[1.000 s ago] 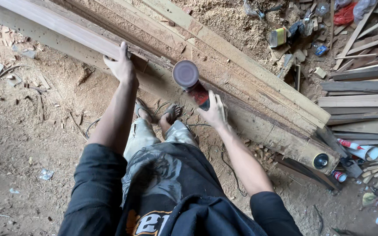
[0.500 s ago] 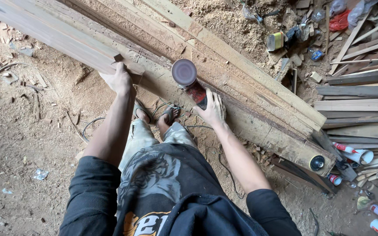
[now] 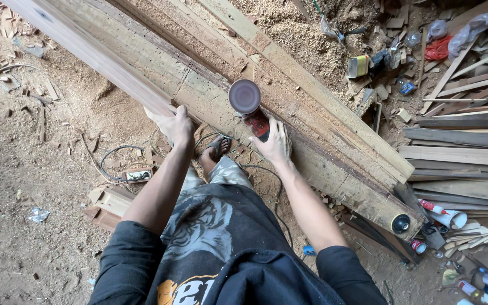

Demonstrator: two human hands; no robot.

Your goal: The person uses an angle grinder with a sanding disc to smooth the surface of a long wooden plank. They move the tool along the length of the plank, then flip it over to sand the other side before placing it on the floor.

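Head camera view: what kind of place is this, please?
Probably a rough woodworking shop with a dirt floor: sawdust lies heaped, long timber beams fill the middle, stacked planks sit alongside, and the right hand holds a disc sander.

The sander (image 3: 249,110) has a red body and a dull maroon disc. Around it, the long plank (image 3: 94,56) is pale brown and the sawdust floor (image 3: 29,186) tan. Beyond the sander lies a yellow-green tin (image 3: 358,66).

My left hand (image 3: 177,125) has slid down the long plank (image 3: 94,56) toward me — now gripping its near end, closer to my legs.
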